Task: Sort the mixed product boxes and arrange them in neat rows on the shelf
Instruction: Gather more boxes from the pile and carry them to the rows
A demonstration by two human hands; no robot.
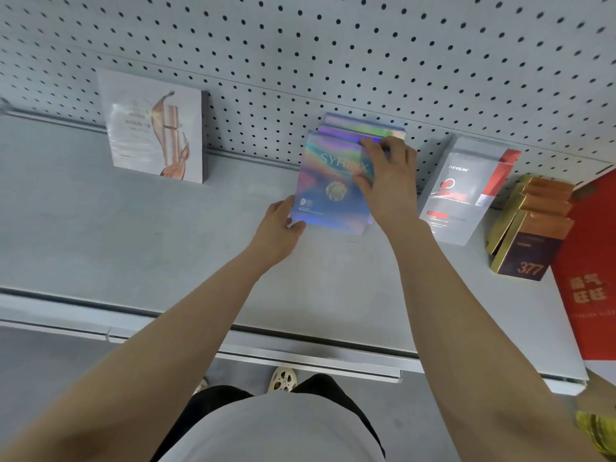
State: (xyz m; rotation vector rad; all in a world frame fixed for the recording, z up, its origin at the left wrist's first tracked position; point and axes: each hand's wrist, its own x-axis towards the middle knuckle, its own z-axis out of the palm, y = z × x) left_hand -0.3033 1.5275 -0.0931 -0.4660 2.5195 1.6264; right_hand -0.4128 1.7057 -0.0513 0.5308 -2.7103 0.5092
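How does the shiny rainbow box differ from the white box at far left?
The rainbow box is iridescent blue-purple, fronts a row of like boxes, and both hands touch it: left hand, right hand. The white box is pale with copper artwork, alone, untouched. Both stand upright on the shelf.

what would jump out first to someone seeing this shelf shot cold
The shiny holographic boxes at mid-shelf, standing in a row against the pegboard, with the left hand at the front one's lower corner and the right hand gripping its right edge. Next, the big red box at far right.
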